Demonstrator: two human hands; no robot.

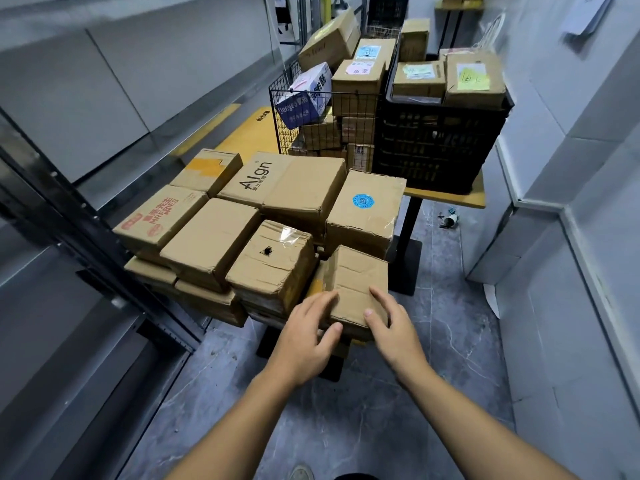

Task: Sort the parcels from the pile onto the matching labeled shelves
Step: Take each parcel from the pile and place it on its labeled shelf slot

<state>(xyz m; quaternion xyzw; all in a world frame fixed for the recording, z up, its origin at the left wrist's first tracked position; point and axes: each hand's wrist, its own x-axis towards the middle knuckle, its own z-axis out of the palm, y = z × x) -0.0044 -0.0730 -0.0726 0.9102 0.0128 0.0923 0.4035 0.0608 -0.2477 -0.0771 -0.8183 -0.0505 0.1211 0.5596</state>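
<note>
Both hands hold a small box (pixel 356 282). The left hand (pixel 304 337) takes its near left corner with the thumb on the front face, and the right hand (pixel 391 327) clasps its near right corner. The pile (pixel 214 233) of parcels sits just left of the left hand. Well beyond the right hand, a wire basket (pixel 287 98) and a black crate (pixel 436 147) hold more.

left shelves (pixel 86 98): blurred | floor item (pixel 450 220): too small | shoe (pixel 302 473): cropped
</note>
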